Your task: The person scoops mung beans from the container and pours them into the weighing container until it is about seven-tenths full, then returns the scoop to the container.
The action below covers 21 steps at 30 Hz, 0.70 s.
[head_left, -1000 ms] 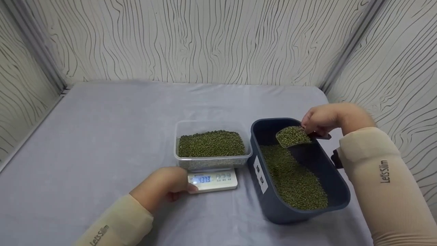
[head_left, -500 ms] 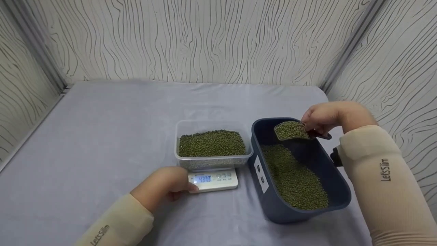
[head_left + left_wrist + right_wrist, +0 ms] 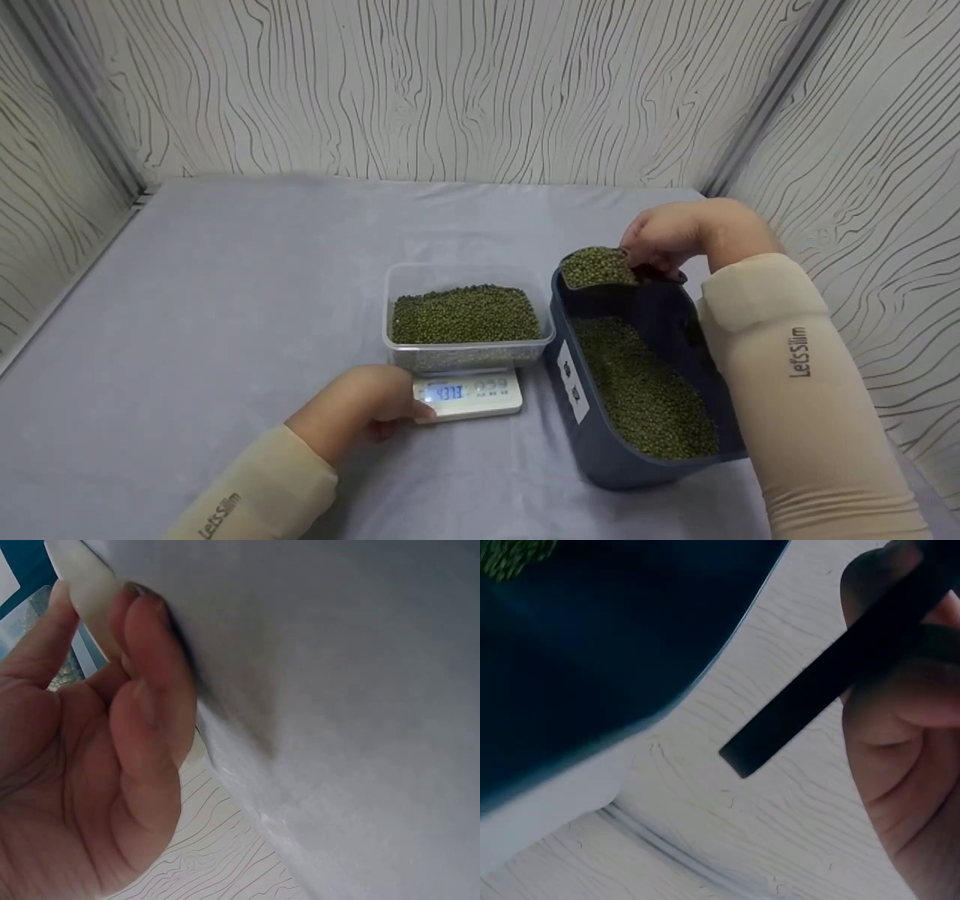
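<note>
My left hand (image 3: 379,397) pinches the left end of a white digital scale (image 3: 491,406), thumb on top beside the lit display, which seems to read 437.3. A clear plastic container (image 3: 472,352) holding green mung beans (image 3: 465,315) stands on the scale. High at the right, my right hand (image 3: 664,236) grips the dark handle (image 3: 670,276) of a scoop heaped with mung beans (image 3: 598,265). The scoop hangs level over the far left rim of a dark blue bin. In the right wrist view the handle (image 3: 802,705) sticks out past the fingers.
The deep blue bin (image 3: 622,469), part full of mung beans (image 3: 652,405), stands right beside the container. A white label (image 3: 572,382) marks its left side. Pale cloth (image 3: 225,315) covers the table, with patterned panels (image 3: 465,90) at the back and sides.
My right hand has raised the loaded scoop and carried it left, from inside the bin to above its far left rim. The left hand and the display reading stay the same.
</note>
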Each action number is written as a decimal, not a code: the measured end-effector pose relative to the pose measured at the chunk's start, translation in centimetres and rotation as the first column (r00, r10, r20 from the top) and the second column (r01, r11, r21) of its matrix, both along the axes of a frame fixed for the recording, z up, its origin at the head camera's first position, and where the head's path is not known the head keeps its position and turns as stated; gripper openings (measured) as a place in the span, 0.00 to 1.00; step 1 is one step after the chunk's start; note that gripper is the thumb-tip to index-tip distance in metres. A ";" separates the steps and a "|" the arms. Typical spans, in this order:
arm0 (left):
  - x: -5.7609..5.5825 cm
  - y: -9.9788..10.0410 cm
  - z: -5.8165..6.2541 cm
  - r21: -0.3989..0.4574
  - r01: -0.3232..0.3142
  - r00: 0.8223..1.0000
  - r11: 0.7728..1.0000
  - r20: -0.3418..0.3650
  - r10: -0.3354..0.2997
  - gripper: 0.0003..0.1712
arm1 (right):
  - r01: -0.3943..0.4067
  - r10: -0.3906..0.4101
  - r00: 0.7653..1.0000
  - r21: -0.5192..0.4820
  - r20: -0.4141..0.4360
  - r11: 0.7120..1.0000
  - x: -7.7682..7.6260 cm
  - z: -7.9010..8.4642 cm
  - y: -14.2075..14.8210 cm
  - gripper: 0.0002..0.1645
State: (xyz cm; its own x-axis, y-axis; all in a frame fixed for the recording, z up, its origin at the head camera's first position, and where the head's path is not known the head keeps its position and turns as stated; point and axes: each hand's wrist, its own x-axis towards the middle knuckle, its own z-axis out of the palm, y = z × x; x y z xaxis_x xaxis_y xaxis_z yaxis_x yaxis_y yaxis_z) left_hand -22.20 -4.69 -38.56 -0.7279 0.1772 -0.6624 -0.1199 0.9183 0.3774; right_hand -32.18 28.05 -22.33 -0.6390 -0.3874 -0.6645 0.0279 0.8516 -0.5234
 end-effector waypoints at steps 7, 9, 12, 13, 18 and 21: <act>0.0 0.1 -0.2 0.030 -0.056 0.998 0.998 0.011 0.056 0.23 | 0.003 -0.003 0.999 0.009 -0.034 1.000 -0.5 -0.6 -3.0 0.22; 0.0 0.1 -0.1 0.044 -0.075 0.997 0.996 0.017 0.074 0.22 | 0.009 -0.009 0.999 0.008 -0.035 1.000 -0.6 -0.8 -3.8 0.21; 0.0 0.1 0.0 0.038 -0.073 0.997 0.997 0.003 0.073 0.22 | 0.008 -0.007 0.998 0.024 -0.055 1.000 -0.8 -1.2 -4.8 0.20; 0.0 0.1 0.0 0.038 -0.073 0.997 0.997 -0.001 0.074 0.22 | 0.009 -0.007 0.998 0.038 -0.070 0.999 -0.8 -1.3 -5.1 0.20; 0.1 0.1 0.1 0.027 -0.063 0.998 0.998 -0.017 0.063 0.22 | -0.018 0.052 0.976 0.163 -0.210 0.986 -0.8 -1.5 -6.9 0.16; 0.0 0.1 0.0 0.020 -0.058 0.998 0.998 -0.016 0.058 0.23 | -0.040 0.113 0.947 0.241 -0.299 0.970 -0.6 -1.4 -8.0 0.16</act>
